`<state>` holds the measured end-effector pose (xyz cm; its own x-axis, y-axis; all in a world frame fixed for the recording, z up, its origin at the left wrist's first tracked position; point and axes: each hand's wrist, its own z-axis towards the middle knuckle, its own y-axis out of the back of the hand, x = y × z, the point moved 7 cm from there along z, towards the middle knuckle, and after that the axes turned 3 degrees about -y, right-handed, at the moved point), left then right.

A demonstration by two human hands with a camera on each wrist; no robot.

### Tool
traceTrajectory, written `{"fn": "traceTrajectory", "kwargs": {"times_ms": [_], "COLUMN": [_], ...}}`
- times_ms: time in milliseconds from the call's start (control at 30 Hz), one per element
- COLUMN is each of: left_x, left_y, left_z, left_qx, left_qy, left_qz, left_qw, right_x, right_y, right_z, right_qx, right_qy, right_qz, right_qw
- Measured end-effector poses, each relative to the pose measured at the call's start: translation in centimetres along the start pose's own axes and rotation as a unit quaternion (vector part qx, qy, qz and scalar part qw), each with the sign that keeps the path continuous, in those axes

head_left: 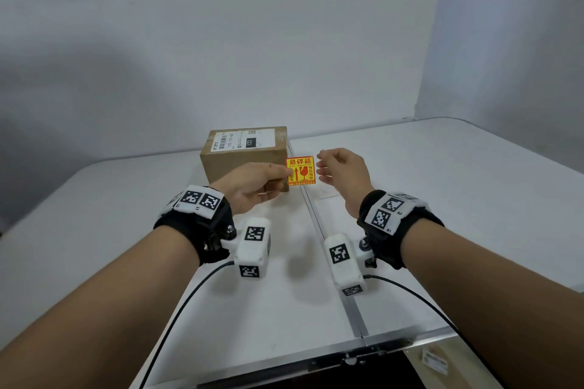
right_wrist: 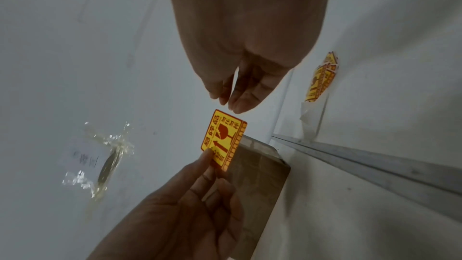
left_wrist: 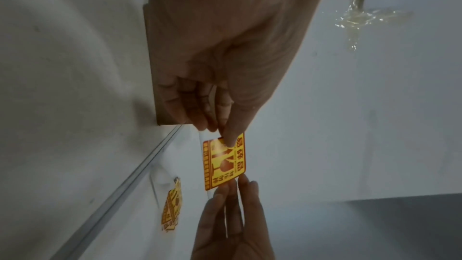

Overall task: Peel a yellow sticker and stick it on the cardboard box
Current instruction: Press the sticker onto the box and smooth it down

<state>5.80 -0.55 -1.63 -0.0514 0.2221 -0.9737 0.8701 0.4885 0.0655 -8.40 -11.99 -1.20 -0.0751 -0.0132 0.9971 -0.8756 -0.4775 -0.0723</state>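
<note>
The right hand (right_wrist: 247, 46) reaches down with loosely extended fingers, their tips just beside the top edge of a yellow sticker (right_wrist: 223, 142) printed in red. The left hand (right_wrist: 175, 211) pinches the sticker's lower corner between thumb and fingers. A cardboard box (right_wrist: 257, 175) sits behind it on the white surface (right_wrist: 350, 224). More yellow stickers (right_wrist: 321, 78) lie farther off, and crumpled clear tape (right_wrist: 107, 155) clings to the wall.
</note>
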Motion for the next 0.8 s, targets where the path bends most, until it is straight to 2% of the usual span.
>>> {"fn": "traceTrajectory", "kwargs": {"times_ms": [200, 433, 700, 800], "left_x": [0.5, 0.5, -0.4, -1.1], "left_y": [1.1, 3.0, 5.6, 7.3], "left_z": [-0.7, -1.5, -3.4, -4.0], "left_qx": [-0.001, -0.029, -0.067, -0.133], "left_qy": [-0.005, -0.02, -0.072, -0.129], "left_qz": [0.004, 0.035, 0.088, 0.097], "left_qw": [1.0, 0.999, 0.991, 0.978], "right_x": [1.6, 2.4, 2.4, 2.0], "right_y": [-1.7, -4.1, -7.3, -7.9], "right_z": [-1.0, -1.4, -1.2, -1.0], "right_qx": [0.04, 0.067, 0.09, 0.09], "right_qy": [0.089, 0.139, 0.156, 0.146], "right_qz": [-0.108, -0.184, -0.198, -0.184], "right_qw": [0.989, 0.971, 0.963, 0.968]}}
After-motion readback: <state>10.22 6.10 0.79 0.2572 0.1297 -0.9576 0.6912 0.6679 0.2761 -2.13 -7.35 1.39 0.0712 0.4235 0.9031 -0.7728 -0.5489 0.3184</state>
